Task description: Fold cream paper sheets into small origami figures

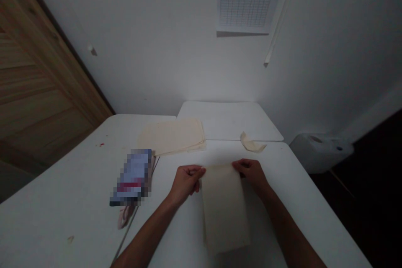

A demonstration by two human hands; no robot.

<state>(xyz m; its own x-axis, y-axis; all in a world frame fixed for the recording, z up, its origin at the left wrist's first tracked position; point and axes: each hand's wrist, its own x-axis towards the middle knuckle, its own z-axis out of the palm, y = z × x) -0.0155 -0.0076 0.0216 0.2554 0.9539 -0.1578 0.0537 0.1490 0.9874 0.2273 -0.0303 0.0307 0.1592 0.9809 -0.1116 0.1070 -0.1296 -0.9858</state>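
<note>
A beige rectangular piece of cloth-like material point(224, 209) hangs from both hands above the white table, its upper edge stretched between them. Whether it is fabric or paper I cannot tell for sure. My left hand point(186, 182) pinches its upper left corner between thumb and fingers. At the upper right corner, my right hand point(251, 171) closes on the edge in the same way. Beyond the hands lies a flat stack of similar beige pieces point(176, 134), and a small curled beige scrap point(251, 144) rests to the right of it.
Left of my left arm sits a blurred-out blue item point(135, 173) with a pinkish strap point(124, 217) below it. White tables point(78, 176) meet at a seam. A pale plastic container point(320, 150) stands past the right edge. A printed sheet point(246, 2) hangs on the wall.
</note>
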